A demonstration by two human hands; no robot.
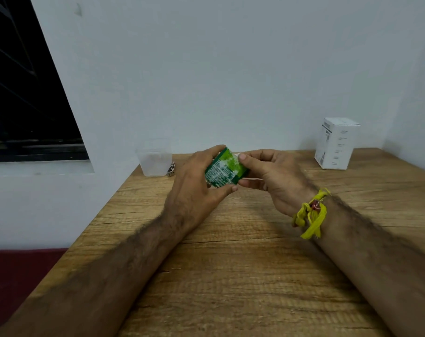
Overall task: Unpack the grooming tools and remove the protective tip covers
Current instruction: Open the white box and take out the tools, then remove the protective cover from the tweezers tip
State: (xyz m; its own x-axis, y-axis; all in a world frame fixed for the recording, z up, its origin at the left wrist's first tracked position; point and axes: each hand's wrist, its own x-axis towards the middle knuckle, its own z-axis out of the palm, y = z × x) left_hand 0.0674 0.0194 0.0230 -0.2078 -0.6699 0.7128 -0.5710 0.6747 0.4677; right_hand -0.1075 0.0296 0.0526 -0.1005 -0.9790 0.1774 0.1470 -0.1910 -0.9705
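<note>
A small green and white packet (225, 169) is held above the wooden table (231, 263), between both hands. My left hand (197, 188) grips its left side, fingers curled over the top and thumb under the bottom. My right hand (272, 177) pinches the packet's right end with thumb and fingers. What is inside the packet is hidden. A small metal grooming tool (171, 169) leans against a clear plastic container (155, 161) at the table's far left.
A white cardboard box (335, 144) stands at the far right of the table near the wall. A yellow thread band (311, 215) is tied round my right wrist. A dark window is at the left, and the table's left edge drops to a red floor.
</note>
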